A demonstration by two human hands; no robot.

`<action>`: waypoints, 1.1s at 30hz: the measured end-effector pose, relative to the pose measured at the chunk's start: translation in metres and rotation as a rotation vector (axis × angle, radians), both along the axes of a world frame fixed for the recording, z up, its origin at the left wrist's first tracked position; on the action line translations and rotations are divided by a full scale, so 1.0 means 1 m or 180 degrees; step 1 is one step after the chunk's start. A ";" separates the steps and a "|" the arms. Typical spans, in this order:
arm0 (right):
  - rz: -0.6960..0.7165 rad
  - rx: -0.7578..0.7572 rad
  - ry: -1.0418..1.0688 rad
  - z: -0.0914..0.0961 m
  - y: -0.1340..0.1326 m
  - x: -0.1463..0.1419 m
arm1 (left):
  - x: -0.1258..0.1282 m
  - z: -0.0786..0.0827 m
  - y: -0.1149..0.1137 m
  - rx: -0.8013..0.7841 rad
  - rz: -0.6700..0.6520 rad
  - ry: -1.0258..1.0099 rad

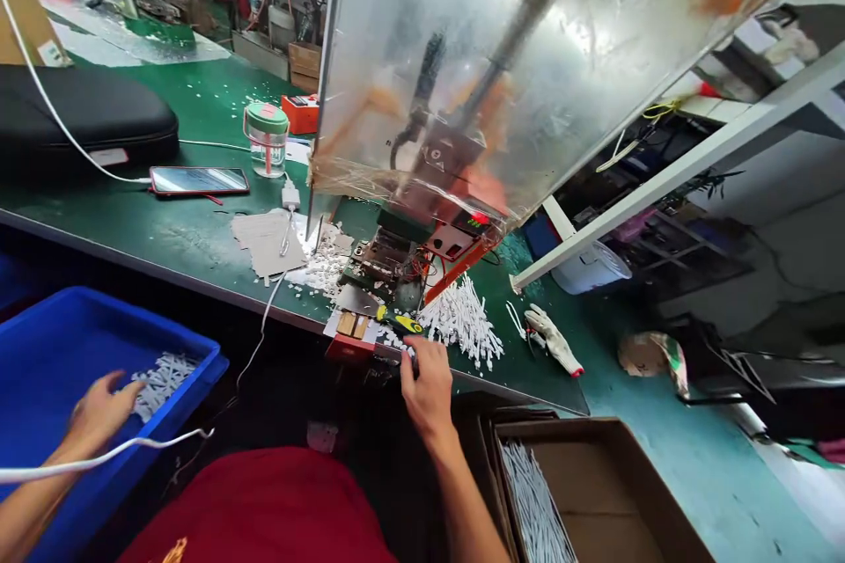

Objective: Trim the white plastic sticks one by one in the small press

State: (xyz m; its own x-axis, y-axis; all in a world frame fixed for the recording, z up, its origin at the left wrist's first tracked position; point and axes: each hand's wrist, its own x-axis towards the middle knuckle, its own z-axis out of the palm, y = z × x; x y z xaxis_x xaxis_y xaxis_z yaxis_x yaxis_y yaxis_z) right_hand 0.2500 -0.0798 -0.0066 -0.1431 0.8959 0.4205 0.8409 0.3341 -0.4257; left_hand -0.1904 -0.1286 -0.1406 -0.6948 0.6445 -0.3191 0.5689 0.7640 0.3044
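My left hand reaches over the blue bin, thumb and fingers apart. Beside its fingertips lies a small heap of white, thin plastic strips. At the bench's front edge, my right hand has its fingers curled, with the thumb below the index finger. Something small and dark shows between them, too little to name. Just beyond it lies a scraper with a yellow and black handle. A machine stands behind the scraper under a cloudy clear cover. White strips are piled right of the machine.
A cardboard box with long pale strips stands at lower right. A white glove rests on the bench. At left are a phone, a green-lidded jar and a black case. A white cable crosses before my left forearm.
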 end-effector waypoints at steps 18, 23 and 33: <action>-0.0332 -0.0112 0.0883 -0.008 0.017 0.032 | 0.036 0.112 0.185 0.1292 -0.0981 0.0313; -0.0480 -0.0047 0.1030 -0.011 0.029 0.020 | 0.037 0.115 0.183 0.1216 -0.1052 0.0368; -0.0532 0.0091 0.0933 -0.009 0.040 -0.002 | 0.038 0.113 0.186 0.1192 -0.1047 0.0395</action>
State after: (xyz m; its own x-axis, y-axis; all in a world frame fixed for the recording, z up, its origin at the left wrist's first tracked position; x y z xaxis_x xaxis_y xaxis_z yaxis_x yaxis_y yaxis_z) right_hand 0.2484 -0.0398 -0.0155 0.1356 0.8840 0.4474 0.7283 0.2172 -0.6500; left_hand -0.1524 0.0578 -0.0277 -0.4539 0.8898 0.0475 0.8101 0.3899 0.4378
